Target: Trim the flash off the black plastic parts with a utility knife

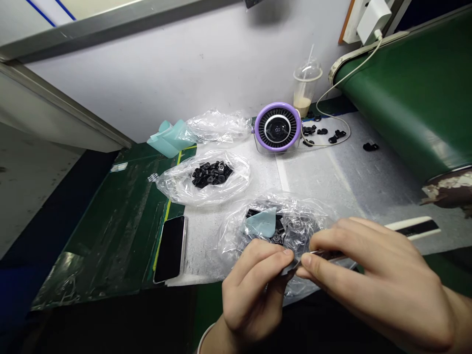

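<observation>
Right hand [372,280]: narrow grip on metal tweezers [324,254] | left hand [254,290]: narrow grip, held item unclear | black plastic parts [277,239]: inside clear plastic bag [308,221], just beyond both hands | phone [170,249]: left of bag

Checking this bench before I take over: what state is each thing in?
Near plastic bag, crumpled, black parts and teal film inside.
Left hand, fingers curled at that bag's edge.
Right hand, pinching a slim metal tool.
Middle plastic bag, black parts heaped inside.
Smartphone, face up, screen dark.
Purple desk fan, upright, display lit.
Plastic cup, lidded, pale drink at bottom.
</observation>
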`<state>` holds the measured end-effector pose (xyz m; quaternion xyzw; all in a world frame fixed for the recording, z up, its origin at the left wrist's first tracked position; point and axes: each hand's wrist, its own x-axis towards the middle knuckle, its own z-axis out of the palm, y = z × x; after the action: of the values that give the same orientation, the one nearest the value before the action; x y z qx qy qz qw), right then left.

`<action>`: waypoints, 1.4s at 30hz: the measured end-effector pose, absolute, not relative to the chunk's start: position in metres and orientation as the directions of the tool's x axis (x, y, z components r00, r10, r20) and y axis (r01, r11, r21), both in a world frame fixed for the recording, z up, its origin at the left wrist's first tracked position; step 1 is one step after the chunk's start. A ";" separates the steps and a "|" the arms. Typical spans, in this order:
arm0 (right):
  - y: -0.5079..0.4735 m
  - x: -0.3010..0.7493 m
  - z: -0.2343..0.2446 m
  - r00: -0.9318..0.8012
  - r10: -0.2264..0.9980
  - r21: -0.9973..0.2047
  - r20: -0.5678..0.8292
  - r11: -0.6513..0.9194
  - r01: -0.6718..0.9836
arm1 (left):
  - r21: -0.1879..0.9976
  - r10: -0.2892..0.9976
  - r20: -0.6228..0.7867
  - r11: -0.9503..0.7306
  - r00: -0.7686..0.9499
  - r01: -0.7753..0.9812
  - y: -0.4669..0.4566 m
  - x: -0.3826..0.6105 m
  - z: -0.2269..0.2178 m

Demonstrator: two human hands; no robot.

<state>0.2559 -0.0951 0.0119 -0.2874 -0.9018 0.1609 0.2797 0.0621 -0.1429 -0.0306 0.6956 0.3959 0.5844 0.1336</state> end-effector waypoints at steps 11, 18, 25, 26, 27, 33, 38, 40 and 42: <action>-0.089 0.255 0.014 -0.668 0.482 -0.275 0.567 0.875 0.398 | 0.634 0.686 0.727 -0.669 -0.004 0.389 -0.140 0.064 -0.032; -0.088 0.255 0.017 -0.675 0.406 -0.192 0.616 0.909 0.371 | 0.634 0.693 0.721 -0.668 0.015 0.391 -0.140 0.062 -0.032; -0.088 0.257 0.020 -0.682 0.371 -0.169 0.631 0.923 0.345 | 0.649 0.711 0.703 -0.662 0.038 0.376 -0.141 0.062 -0.032; -0.089 0.258 0.019 -0.684 0.371 -0.175 0.628 0.924 0.341 | 0.651 0.711 0.702 -0.661 0.036 0.372 -0.141 0.062 -0.032; -0.090 0.258 0.018 -0.681 0.373 -0.183 0.630 0.924 0.336 | 0.655 0.713 0.700 -0.660 0.035 0.367 -0.141 0.062 -0.032; -0.090 0.260 0.015 -0.698 0.377 -0.232 0.609 0.926 0.298 | 0.691 0.746 0.664 -0.636 0.047 0.343 -0.142 0.060 -0.028; -0.083 0.262 0.014 -0.640 0.530 -0.493 0.555 0.830 0.260 | 0.758 0.796 0.605 -0.575 -0.002 0.309 -0.144 0.060 -0.029; -0.078 0.262 0.010 -0.603 0.580 -0.603 0.548 0.773 0.195 | 0.843 0.861 0.506 -0.484 -0.044 0.237 -0.145 0.061 -0.030; -0.074 0.262 0.006 -0.563 0.632 -0.685 0.533 0.713 0.152 | 0.940 0.941 0.335 -0.330 -0.053 0.088 -0.147 0.062 -0.031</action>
<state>0.2616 -0.0737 0.0058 -0.2353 -0.8327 0.2969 0.4038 0.0616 -0.1471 -0.0305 0.5792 0.4441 0.5739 0.3714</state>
